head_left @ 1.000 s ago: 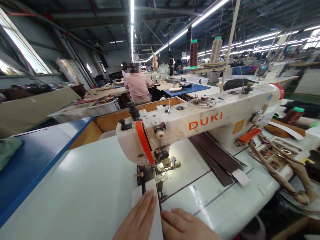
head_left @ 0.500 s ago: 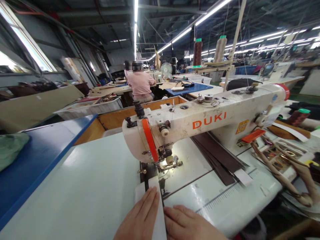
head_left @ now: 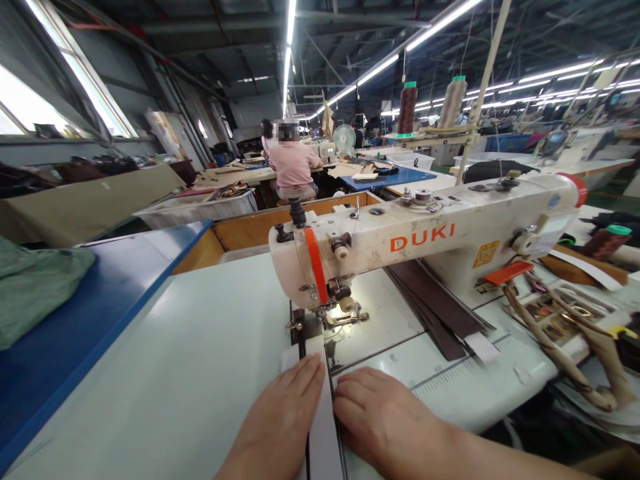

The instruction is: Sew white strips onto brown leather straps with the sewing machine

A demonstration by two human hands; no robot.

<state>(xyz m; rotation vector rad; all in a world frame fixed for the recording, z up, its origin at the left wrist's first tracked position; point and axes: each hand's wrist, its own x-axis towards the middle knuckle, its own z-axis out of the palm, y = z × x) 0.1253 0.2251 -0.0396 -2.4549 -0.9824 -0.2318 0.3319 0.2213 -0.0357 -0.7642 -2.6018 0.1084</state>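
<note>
White strip (head_left: 324, 427) (near end cut off)

A long, narrow white fabric strip (head_left: 323, 400) lies flat on the pale table, running lengthwise toward the needle.

Factory hall, ceiling strip lights (head_left: 289, 47), left windows (head_left: 95, 100)

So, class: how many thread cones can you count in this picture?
3: a dark brown cone and a beige cone on the stand behind the sewing machine, and a brown cone lying at far right. Others may be hidden.
</note>
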